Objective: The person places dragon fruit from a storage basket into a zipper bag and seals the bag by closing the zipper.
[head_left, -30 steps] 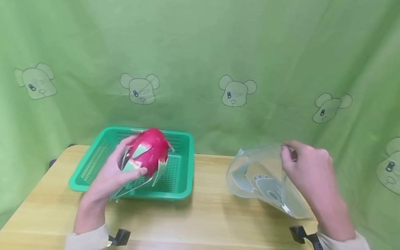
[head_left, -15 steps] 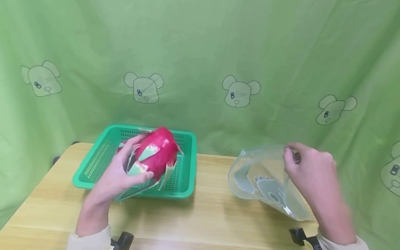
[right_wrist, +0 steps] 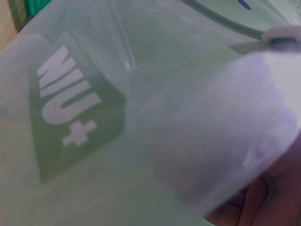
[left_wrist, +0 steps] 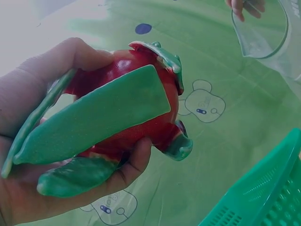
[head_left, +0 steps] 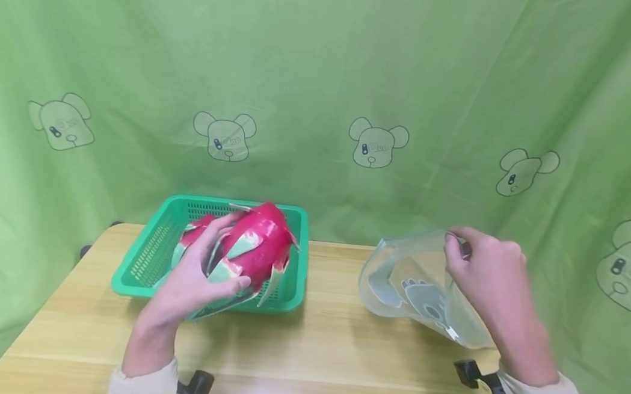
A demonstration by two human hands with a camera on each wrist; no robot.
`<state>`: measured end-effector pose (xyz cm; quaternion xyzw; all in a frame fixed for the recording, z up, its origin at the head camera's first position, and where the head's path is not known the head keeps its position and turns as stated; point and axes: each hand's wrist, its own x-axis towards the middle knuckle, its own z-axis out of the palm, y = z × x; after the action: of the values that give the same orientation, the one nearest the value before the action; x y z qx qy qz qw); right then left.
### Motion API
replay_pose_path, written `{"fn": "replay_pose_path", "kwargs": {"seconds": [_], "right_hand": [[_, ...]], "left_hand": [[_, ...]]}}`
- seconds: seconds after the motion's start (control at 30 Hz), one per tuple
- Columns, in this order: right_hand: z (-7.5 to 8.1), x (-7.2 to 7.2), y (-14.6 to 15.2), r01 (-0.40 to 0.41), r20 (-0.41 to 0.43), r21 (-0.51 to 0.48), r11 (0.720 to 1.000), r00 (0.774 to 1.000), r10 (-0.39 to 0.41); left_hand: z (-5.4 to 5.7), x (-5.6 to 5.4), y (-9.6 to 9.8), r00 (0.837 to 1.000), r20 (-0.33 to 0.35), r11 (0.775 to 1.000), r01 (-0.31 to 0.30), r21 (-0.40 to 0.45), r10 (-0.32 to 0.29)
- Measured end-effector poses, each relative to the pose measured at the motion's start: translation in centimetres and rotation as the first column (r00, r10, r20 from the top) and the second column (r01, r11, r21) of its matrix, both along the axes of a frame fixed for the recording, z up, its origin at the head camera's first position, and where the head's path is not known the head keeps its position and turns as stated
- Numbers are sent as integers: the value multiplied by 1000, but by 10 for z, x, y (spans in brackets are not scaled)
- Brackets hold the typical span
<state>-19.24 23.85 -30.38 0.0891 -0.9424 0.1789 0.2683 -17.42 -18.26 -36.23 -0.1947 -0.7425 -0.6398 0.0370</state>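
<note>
In the head view my left hand (head_left: pixel 182 288) grips a dragon fruit (head_left: pixel 263 242), thumb along its near side. Red skin and long green scales show clearly, and the fruit is above the green basket (head_left: pixel 121 284). From the left wrist, the same dragon fruit (left_wrist: pixel 124 113) lies between thumb and fingers. Behind my left hand, a second dragon fruit (head_left: pixel 196 229) sits in the basket, partly hidden. My right hand (head_left: pixel 487 265) pinches the top edge of a translucent plastic bag (head_left: pixel 404 287), whose mouth gapes toward the left. The right wrist view is mostly filled by the bag (right_wrist: pixel 146 146).
A pale wooden table (head_left: pixel 317 354) lies under the basket and bag. Behind it hangs a green curtain (head_left: pixel 313 58) printed with bear heads, also closing in both sides. A gap of bare tabletop separates the basket from the bag.
My left hand has carried the dragon fruit slightly to the right across the basket, uncovering the second one behind it. My right hand and the bag have hardly moved.
</note>
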Motion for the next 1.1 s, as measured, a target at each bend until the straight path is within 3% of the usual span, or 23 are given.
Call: {"fn": "replay_pose_path", "kwargs": {"seconds": [0.37, 1.1], "right_hand": [[-2, 2, -4, 9, 82, -22, 1000, 997, -7], [-17, 4, -9, -50, -42, -149, 988, 998, 44]], "left_hand": [[7, 5, 6, 999, -39, 999, 37, 2, -37], [5, 9, 29, 998, -16, 997, 67, -37, -68]]}}
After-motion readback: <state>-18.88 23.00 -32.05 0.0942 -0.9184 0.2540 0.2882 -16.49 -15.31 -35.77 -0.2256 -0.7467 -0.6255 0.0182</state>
